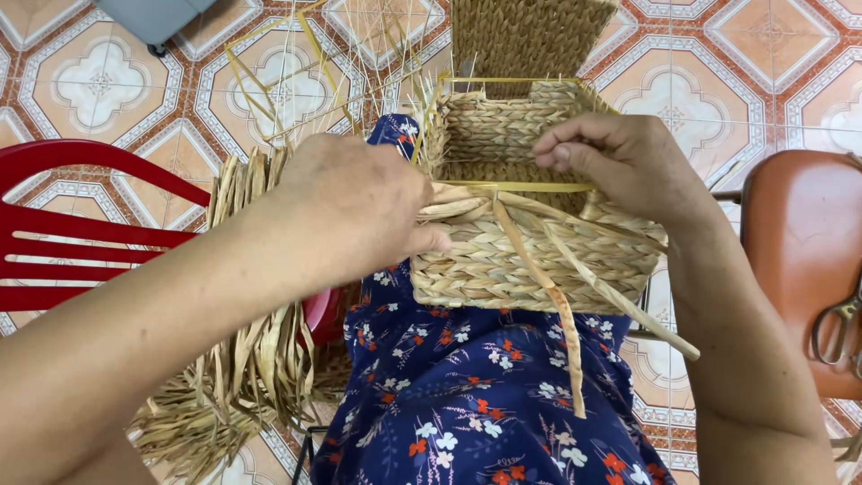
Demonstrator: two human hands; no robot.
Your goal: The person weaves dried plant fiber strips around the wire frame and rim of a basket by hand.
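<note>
Now I weave the top edge of the basket (530, 260) on my lap, in the middle of the frame. My left hand (359, 202) grips a flat straw strip (462, 205). My right hand (620, 162) pinches the rim. Next, I think, the strip needs pulling tight.

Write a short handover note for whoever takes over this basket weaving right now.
Left hand: closed on flat fibre strands at the basket's near left corner.
Right hand: pinching the yellow rim frame at the near edge.
The basket rests on the lap, on the blue flowered dress.
Done: side walls woven up to the rim.
Left: two loose strands hang down the front, unwoven.
Spare fibre bundle lies over the red chair on the left; scissors on the orange chair, right.
</note>
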